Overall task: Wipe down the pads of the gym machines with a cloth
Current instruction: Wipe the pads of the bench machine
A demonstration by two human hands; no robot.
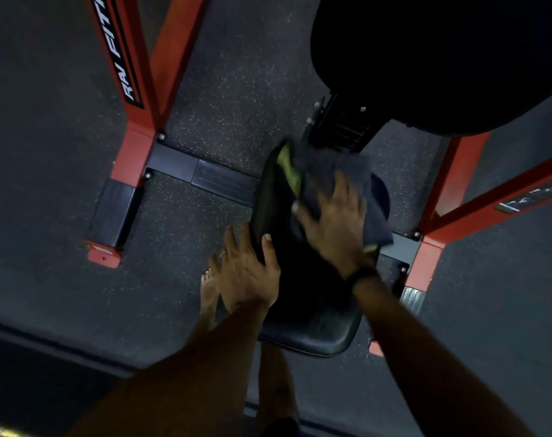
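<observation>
The right hand (334,222) is pressing a dark cloth (347,181) with a yellow-green edge onto the far end of the black seat pad (312,329), fingers spread flat. The left hand (246,272) is gripping the pad's left edge, thumb on top. The red machine frame (136,143) is standing on speckled floor (230,89). A bare foot (209,291) is showing below the left hand.

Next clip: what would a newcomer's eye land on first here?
Probably the right hand at centre, pressing a dark cloth onto the black seat pad. Next, the left hand gripping the pad's left edge, and the red machine frame upper left.
</observation>
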